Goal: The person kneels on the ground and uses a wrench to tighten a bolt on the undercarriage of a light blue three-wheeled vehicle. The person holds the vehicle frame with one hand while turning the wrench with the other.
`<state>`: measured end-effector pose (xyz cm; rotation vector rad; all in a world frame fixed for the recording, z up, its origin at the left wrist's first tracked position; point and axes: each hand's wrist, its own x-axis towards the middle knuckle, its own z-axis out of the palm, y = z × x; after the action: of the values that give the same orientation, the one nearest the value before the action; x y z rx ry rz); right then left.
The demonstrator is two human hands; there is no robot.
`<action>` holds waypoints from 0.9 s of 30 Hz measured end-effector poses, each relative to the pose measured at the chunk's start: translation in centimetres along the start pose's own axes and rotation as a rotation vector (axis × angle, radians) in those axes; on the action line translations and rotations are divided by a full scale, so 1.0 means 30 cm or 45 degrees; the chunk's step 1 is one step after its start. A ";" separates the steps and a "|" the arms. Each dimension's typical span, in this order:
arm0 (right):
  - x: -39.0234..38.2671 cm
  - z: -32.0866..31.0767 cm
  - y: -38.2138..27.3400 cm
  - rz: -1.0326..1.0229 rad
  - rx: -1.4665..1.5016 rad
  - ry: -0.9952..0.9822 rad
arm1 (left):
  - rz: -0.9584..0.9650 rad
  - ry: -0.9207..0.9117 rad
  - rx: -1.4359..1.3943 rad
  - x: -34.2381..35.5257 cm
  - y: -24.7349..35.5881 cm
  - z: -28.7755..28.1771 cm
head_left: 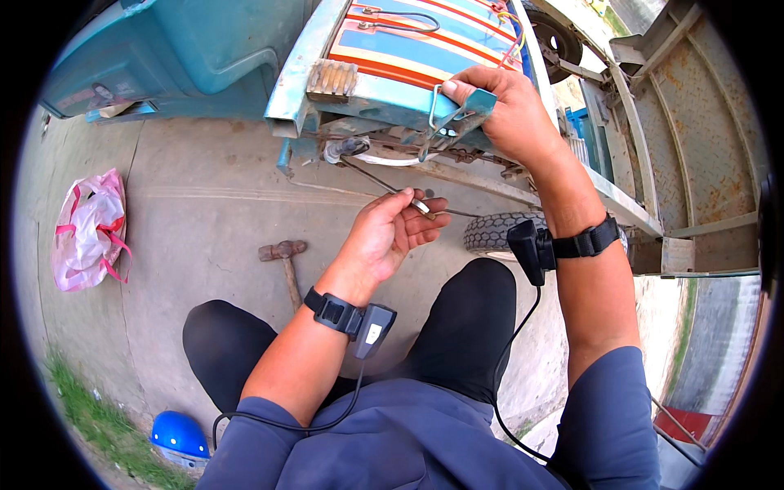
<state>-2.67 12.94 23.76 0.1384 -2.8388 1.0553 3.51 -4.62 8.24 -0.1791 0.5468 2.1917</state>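
Observation:
My left hand [396,224] is turned palm up, fingers loosely curled. Between its thumb and fingers is a thin metal rod [370,176] with a shiny end piece [422,207]. The rod slants up left to a rounded metal fitting [347,148] under the blue vehicle frame [392,92]. Up and to the right, my right hand [514,110] grips a blue metal bracket [480,101] at the frame's edge, thumb on top; its other fingers are partly hidden. A bent light-blue wire loop [434,106] hangs beside the thumb.
Striped battery blocks [392,49] with cables fill the frame. A tyre [494,231] lies below it. A hammer [283,251] rests on the concrete between my legs and a plastic bag [88,233]. A blue helmet [180,433] sits lower left; a rusty metal panel [702,122] stands right.

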 end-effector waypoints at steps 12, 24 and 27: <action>0.009 -0.004 0.016 0.028 0.110 -0.037 | -0.011 0.018 0.006 0.003 -0.002 -0.002; 0.001 0.004 0.004 0.053 0.162 -0.032 | -0.018 0.019 0.008 0.017 -0.010 -0.009; 0.001 0.005 0.009 0.055 0.159 -0.025 | -0.029 0.022 0.011 0.022 -0.011 -0.010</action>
<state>-2.74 13.05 23.48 0.0989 -2.8046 1.2466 3.33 -4.10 7.66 -0.1984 0.5612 2.1668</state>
